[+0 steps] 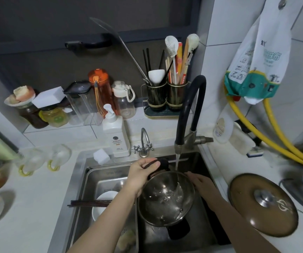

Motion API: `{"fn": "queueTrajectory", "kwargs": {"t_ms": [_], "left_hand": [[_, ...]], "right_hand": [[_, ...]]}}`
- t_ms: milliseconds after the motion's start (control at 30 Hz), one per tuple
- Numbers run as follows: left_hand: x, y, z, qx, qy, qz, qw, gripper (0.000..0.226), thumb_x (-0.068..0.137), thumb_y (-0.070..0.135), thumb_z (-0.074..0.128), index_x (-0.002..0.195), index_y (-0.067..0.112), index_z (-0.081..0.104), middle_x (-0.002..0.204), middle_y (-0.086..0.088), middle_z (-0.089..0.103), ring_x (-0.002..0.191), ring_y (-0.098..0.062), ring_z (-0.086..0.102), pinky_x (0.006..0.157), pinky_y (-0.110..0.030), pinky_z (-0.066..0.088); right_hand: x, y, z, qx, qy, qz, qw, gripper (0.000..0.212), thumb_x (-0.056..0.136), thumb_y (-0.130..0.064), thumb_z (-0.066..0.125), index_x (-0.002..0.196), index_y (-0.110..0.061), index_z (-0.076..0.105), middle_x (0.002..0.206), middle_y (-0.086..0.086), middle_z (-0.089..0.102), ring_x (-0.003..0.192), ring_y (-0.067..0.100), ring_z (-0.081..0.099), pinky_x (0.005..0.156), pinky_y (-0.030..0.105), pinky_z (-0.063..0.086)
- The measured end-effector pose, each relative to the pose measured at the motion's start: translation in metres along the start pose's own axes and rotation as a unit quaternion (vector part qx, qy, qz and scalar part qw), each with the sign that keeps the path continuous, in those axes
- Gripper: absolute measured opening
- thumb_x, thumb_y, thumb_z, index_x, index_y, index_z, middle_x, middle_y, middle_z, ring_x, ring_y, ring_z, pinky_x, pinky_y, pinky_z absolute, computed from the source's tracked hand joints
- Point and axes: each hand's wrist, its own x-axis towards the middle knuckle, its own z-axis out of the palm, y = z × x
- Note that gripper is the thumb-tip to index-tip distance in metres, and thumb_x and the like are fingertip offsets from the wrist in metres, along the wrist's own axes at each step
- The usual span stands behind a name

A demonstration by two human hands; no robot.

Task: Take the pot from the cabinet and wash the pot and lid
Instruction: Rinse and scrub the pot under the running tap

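Steel pot [166, 198] is over the right basin of the sink [81, 179], tilted with its mouth toward the camera. Water from the black gooseneck faucet [189, 115] runs into it at the far rim; splashes and glare on the inner wall make the bottom hard to read.

Left hand [141, 177] is clenched on the pot's far black handle [162, 164]; fingers wrap over it, so the handle's joint to the pot is mostly covered. Right hand [201, 181] lies against the pot's right outer wall, fingers curled behind the rim; cannot tell whether it actually grasps or just steadies. The pot's near handle [179, 229] points down into the basin, dark against dark, outline vague.

Lid [263, 204], brownish with a steel knob, lies flat on the counter [37, 198] at the sink's right edge, apart from both hands.

Left basin holds a steel drain tray [107, 181] with a white bowl [103, 205] and dark chopsticks [88, 203] laid across it; the left forearm hides part of the bowl. Soap pump bottle [116, 132] stands at the sink's back edge, beside a small steel tap [144, 143]. Both forearms are cut off by the bottom frame edge.
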Motion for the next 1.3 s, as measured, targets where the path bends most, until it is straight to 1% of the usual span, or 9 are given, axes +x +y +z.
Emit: {"fn": "queueTrajectory", "kwargs": {"t_ms": [133,333,567,700,833,933,1033,1167,1300], "left_hand": [[-0.003,-0.001,0.010,0.034,0.003,0.027,0.999,0.016,0.075,0.006,0.076,0.087,0.015,0.072,0.094,-0.008,0.074,0.093,-0.026,0.068,0.090,-0.038,0.053],[-0.009,-0.005,0.016,0.135,-0.045,0.087,0.986,0.021,0.074,0.011,0.078,0.091,0.021,0.072,0.089,0.007,0.073,0.083,-0.005,0.068,0.071,-0.011,0.051],[-0.022,-0.015,0.023,0.191,-0.107,0.105,0.970,0.030,0.071,0.009,0.079,0.100,0.019,0.072,0.099,0.003,0.074,0.093,-0.008,0.069,0.087,-0.019,0.051],[-0.031,-0.025,0.020,0.216,-0.145,0.098,0.961,0.040,0.072,0.013,0.077,0.110,0.024,0.069,0.109,0.006,0.071,0.104,-0.009,0.066,0.096,-0.023,0.048],[-0.039,-0.032,0.008,0.189,-0.178,0.019,0.965,0.028,0.080,0.021,0.073,0.094,0.044,0.069,0.095,0.013,0.073,0.095,-0.004,0.067,0.089,-0.024,0.052],[-0.044,-0.043,0.000,0.117,-0.184,-0.031,0.975,0.020,0.081,0.026,0.070,0.098,0.036,0.072,0.108,0.000,0.073,0.105,-0.017,0.067,0.097,-0.036,0.051],[-0.044,-0.055,-0.003,0.087,-0.183,-0.059,0.978,0.043,0.071,0.036,0.075,0.112,0.025,0.068,0.118,-0.009,0.068,0.109,-0.023,0.065,0.098,-0.039,0.051],[-0.038,-0.061,-0.003,0.136,-0.194,-0.050,0.970,0.028,0.082,0.025,0.070,0.109,0.030,0.067,0.119,-0.005,0.066,0.107,-0.016,0.064,0.087,-0.025,0.053],[-0.030,-0.049,0.003,0.254,-0.156,0.018,0.954,0.021,0.088,0.027,0.063,0.107,0.021,0.070,0.109,-0.001,0.069,0.099,-0.013,0.065,0.094,-0.031,0.052]], "right_hand": [[-0.006,0.002,0.008,0.055,0.016,0.026,0.998,0.023,0.092,-0.023,0.056,0.111,-0.015,0.066,0.111,0.008,0.068,0.098,0.017,0.063,0.087,0.029,0.050],[-0.004,-0.009,0.022,0.212,0.062,0.081,0.972,0.026,0.088,-0.014,0.061,0.113,-0.008,0.060,0.107,0.017,0.065,0.091,0.026,0.064,0.073,0.032,0.051],[0.007,-0.030,0.035,0.298,0.097,0.114,0.943,0.038,0.086,0.012,0.050,0.123,0.005,0.049,0.096,0.024,0.058,0.086,0.037,0.060,0.077,0.046,0.052],[-0.001,-0.037,0.044,0.218,0.090,0.046,0.971,0.038,0.087,0.013,0.042,0.115,-0.005,0.060,0.117,0.018,0.059,0.108,0.034,0.058,0.095,0.045,0.049],[0.004,-0.036,0.052,0.114,0.083,-0.035,0.989,0.052,0.082,0.009,0.051,0.126,-0.018,0.057,0.154,0.002,0.020,0.135,0.029,0.034,0.092,0.029,0.045],[0.001,-0.033,0.050,0.148,0.093,-0.018,0.984,0.053,0.077,0.010,0.053,0.122,-0.019,0.057,0.133,0.013,0.043,0.117,0.032,0.051,0.085,0.034,0.052],[-0.007,-0.035,0.048,0.276,0.109,0.025,0.955,0.059,0.079,0.020,0.047,0.125,-0.017,0.047,0.106,0.013,0.060,0.085,0.023,0.060,0.071,0.031,0.052],[-0.005,-0.029,0.047,0.336,0.122,0.046,0.933,0.063,0.083,0.018,0.047,0.139,-0.010,0.038,0.131,0.020,0.050,0.095,0.028,0.060,0.074,0.035,0.051],[-0.003,-0.022,0.046,0.341,0.099,0.051,0.933,0.052,0.085,0.013,0.048,0.131,-0.013,0.049,0.141,0.016,0.045,0.112,0.034,0.057,0.075,0.040,0.056]]}}
